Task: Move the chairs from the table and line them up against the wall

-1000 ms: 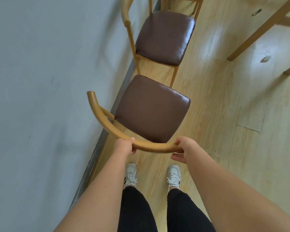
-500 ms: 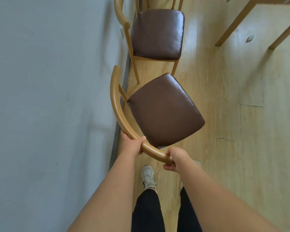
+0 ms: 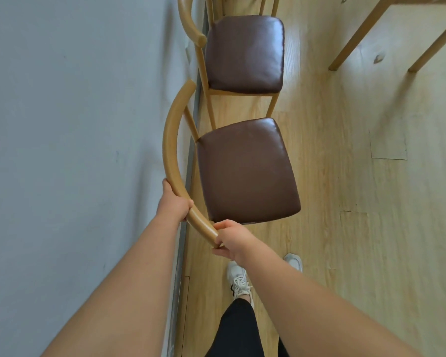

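A wooden chair point(image 3: 245, 171) with a brown padded seat stands in front of me, its curved backrest turned toward the grey wall point(image 3: 75, 150) on the left. My left hand point(image 3: 174, 204) grips the backrest rail near its lower part. My right hand point(image 3: 229, 238) grips the rail's near end. Beyond it a second chair point(image 3: 243, 52) of the same kind stands with its back against the wall, and the legs of a third show at the top edge.
Two wooden table legs point(image 3: 358, 39) slant across the top right. Light wooden floor point(image 3: 371, 202) spreads to the right. A grey skirting strip point(image 3: 188, 176) runs along the wall's foot. My feet in white shoes point(image 3: 238, 279) are just behind the chair.
The chair has turned so its backrest now faces the wall, and it has come closer to the chair beyond it. Both hands kept their hold on the rail.
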Tool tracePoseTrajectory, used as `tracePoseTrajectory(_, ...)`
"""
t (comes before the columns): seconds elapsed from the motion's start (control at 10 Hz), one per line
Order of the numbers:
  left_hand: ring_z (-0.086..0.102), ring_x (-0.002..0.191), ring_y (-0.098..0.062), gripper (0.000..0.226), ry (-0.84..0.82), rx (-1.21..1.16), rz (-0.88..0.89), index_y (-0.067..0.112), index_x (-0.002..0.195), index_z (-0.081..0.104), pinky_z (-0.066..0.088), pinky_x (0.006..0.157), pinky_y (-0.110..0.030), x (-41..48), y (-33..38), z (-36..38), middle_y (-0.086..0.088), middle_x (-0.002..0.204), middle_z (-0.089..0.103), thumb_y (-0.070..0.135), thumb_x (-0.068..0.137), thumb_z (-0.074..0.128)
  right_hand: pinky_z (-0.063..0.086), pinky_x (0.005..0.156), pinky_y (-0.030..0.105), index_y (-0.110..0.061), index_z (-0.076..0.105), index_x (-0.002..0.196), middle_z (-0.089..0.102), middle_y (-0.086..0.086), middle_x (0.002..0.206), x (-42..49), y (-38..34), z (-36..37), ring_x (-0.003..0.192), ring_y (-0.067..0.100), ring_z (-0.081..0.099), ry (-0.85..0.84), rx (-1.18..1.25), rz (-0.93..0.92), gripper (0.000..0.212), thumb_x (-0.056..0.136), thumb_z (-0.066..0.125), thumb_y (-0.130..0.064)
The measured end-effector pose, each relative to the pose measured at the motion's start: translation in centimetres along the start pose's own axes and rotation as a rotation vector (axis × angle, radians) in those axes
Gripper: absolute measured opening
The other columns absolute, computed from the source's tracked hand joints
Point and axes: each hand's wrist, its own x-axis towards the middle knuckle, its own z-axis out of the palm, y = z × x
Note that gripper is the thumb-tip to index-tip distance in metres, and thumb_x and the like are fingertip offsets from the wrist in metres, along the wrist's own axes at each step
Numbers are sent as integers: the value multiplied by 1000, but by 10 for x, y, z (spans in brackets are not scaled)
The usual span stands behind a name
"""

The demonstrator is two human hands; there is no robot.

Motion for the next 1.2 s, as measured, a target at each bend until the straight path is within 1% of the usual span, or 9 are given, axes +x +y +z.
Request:
tracePoseTrajectory(0.1, 58, 90, -28, 92, 39, 98, 45, 38, 153, -3, 57, 83, -49, 14, 8, -15, -10, 125, 52, 8, 92, 59, 60, 82, 34, -29, 59, 100, 47, 8, 105, 0, -9, 18, 108, 29, 57, -40, 38, -4, 47, 85, 44, 12)
tracePoseTrajectory(0.2, 57, 89, -27, 90, 58, 169, 87, 35, 153, -6, 56, 85, -48, 25, 15, -25, -11, 127, 52, 9, 93, 57, 59, 82, 32, -27, 60, 109, 45, 14, 120, -1, -21, 27, 109, 30, 58, -89, 104, 5, 49, 86, 44, 13)
tracePoseTrajectory(0.4, 59, 106, -28, 74, 177, 215, 206, 32, 155, 2, 45, 77, -35, 37, 23, -44, -9, 135, 54, 14, 99, 47, 55, 92, 34, -23, 53, 136, 43, 17, 131, -5, -44, 56, 116, 28, 54, -123, 154, -55, 60, 89, 44, 14)
tracePoseTrajectory(0.6, 53, 123, -29, 67, 142, 115, 231, 33, 155, 9, 46, 94, -40, 32, 14, -51, -5, 147, 45, 12, 101, 42, 55, 93, 34, -20, 52, 136, 45, 17, 132, -3, -47, 62, 115, 29, 56, -111, 144, -83, 58, 89, 44, 14)
tracePoseTrajectory(0.8, 58, 113, -31, 70, 188, 236, 187, 33, 155, 5, 47, 81, -37, 22, 6, -40, -8, 138, 50, 12, 99, 43, 52, 97, 37, -18, 54, 133, 60, 14, 119, -10, -42, 50, 109, 25, 60, -43, 27, -176, 49, 89, 50, 5)
tracePoseTrajectory(0.9, 58, 112, -34, 71, 181, 323, 155, 27, 155, 10, 53, 86, -43, 8, 4, -31, -12, 136, 49, 12, 96, 46, 50, 100, 43, -19, 54, 133, 62, 11, 116, -22, -37, 30, 108, 25, 60, 20, -28, -205, 48, 89, 55, -2)
tracePoseTrajectory(1.0, 55, 114, -34, 71, 152, 490, 160, 21, 154, 13, 46, 73, -36, -16, 0, -20, -14, 143, 38, 14, 94, 50, 50, 99, 44, -20, 57, 129, 62, 11, 122, -38, -32, 6, 105, 24, 59, 79, -20, -212, 43, 89, 57, -6)
tracePoseTrajectory(1.1, 48, 125, -35, 70, 98, 597, 182, 20, 155, 7, 44, 82, -37, -44, -4, -8, -14, 154, 25, 21, 97, 47, 49, 100, 43, -18, 58, 127, 61, 11, 124, -60, -28, -20, 118, 28, 58, 137, -25, -230, 39, 90, 58, -6)
tracePoseTrajectory(1.2, 46, 129, -35, 64, 77, 609, 255, 18, 155, 14, 45, 97, -43, -75, -5, 8, -13, 154, 27, 24, 99, 43, 48, 101, 43, -15, 59, 126, 60, 16, 127, -81, -21, -50, 119, 28, 57, 209, 47, -254, 37, 91, 56, -5)
